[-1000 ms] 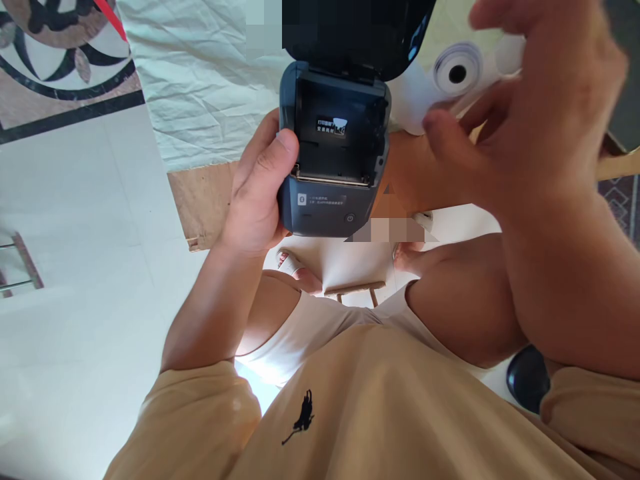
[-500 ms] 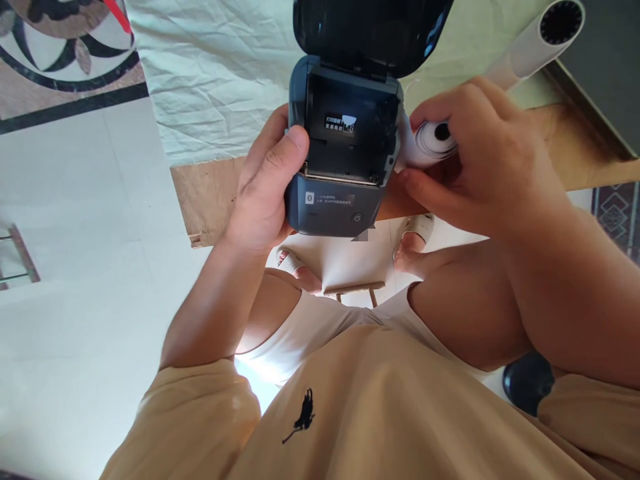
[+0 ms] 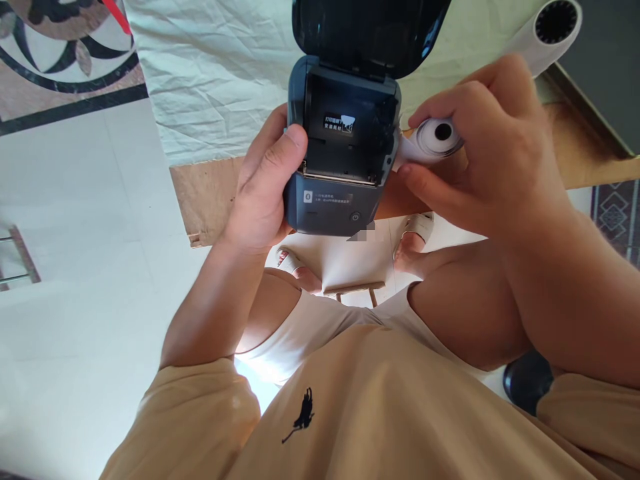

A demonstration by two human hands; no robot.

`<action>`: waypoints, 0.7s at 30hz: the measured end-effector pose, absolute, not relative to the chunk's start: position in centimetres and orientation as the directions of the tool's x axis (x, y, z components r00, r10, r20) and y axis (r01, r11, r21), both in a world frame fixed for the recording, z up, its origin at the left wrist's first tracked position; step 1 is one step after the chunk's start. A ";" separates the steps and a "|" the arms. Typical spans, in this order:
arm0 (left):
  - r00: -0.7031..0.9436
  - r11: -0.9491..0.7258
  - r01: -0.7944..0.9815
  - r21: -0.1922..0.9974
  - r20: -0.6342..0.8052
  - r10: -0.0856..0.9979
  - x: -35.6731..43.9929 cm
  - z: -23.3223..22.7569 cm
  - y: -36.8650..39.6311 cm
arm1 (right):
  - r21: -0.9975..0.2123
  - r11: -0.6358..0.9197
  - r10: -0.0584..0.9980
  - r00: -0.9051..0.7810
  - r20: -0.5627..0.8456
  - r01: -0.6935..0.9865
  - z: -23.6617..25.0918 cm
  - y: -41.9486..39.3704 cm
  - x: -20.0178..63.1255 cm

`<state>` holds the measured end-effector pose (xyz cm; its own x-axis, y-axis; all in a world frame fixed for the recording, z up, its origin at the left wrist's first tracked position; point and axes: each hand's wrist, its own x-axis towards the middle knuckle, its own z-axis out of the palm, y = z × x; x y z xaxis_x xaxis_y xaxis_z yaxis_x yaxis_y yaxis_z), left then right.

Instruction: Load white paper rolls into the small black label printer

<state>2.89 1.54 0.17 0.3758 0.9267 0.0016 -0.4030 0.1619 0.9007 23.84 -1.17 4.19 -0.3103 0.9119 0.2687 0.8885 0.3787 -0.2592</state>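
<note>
A dark blue label printer [image 3: 340,150] is held up over the table's front edge, its black lid [image 3: 367,33] swung up and its paper bay bare. My left hand [image 3: 270,177] is closed around the printer's left side, thumb resting on its upper rim. On the other side, my right hand [image 3: 490,147] grips a small roll of white paper [image 3: 435,140] between thumb and fingers. The roll has a dark core facing up, and its near end lies against the printer's right side. How far the paper's loose end reaches is hidden.
A pale green cloth [image 3: 215,80] covers the wooden table [image 3: 205,200]. At the right, a white tube [image 3: 555,33] with a black inner end leans by a dark tray [image 3: 610,80]. A small wooden stool [image 3: 355,288] stands on the floor below.
My right hand and the paper roll have shifted slightly right, and its fingers have lifted a little. The printer in my left hand has barely moved.
</note>
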 end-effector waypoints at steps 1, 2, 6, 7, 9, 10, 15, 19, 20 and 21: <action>0.375 0.165 -0.404 0.900 -0.002 0.927 2.9 0.2 1.5 | -0.250 0.369 0.913 -0.299 0.276 0.895 4.2 -1.2 23.9; 0.374 0.169 -0.406 0.898 -0.006 0.928 2.9 0.2 1.5 | -0.243 0.371 0.910 -0.299 0.288 0.896 4.2 -1.2 23.9; 0.374 0.162 -0.425 0.891 0.010 0.927 2.9 0.4 1.5 | -0.291 0.455 0.877 -0.367 0.310 0.842 4.3 -1.2 24.0; 0.371 0.158 -0.423 0.892 0.012 0.929 2.9 0.4 1.5 | -0.317 0.459 0.880 -0.374 0.292 0.830 4.3 -1.2 24.0; 0.360 0.155 -0.409 0.899 0.003 0.933 2.9 0.5 1.5 | -0.355 0.416 0.907 -0.352 0.233 0.837 4.3 -1.1 24.0; 0.355 0.157 -0.400 0.903 -0.005 0.935 3.0 0.5 1.5 | -0.360 0.385 0.921 -0.330 0.207 0.850 4.3 -1.1 23.9; 0.311 0.114 -0.410 0.905 0.021 0.950 3.3 0.0 1.7 | -0.359 0.367 0.927 -0.303 0.222 0.858 4.2 -1.2 23.9; 0.317 0.108 -0.416 0.903 0.033 0.948 3.3 -0.1 1.7 | -0.397 0.392 0.918 -0.327 0.224 0.830 4.1 -1.3 23.9; 0.328 0.111 -0.413 0.904 0.034 0.944 3.2 0.0 1.6 | -0.392 0.393 0.917 -0.325 0.229 0.832 4.1 -1.2 23.8; 0.342 0.114 -0.410 0.905 0.036 0.939 3.2 0.2 1.5 | -0.384 0.388 0.919 -0.316 0.236 0.838 4.0 -1.2 23.8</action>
<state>3.17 1.53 0.25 0.3415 0.9392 0.0364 -0.4103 0.1141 0.9048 23.78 -1.21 4.02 -0.3165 0.9187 0.2363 0.8380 0.3875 -0.3842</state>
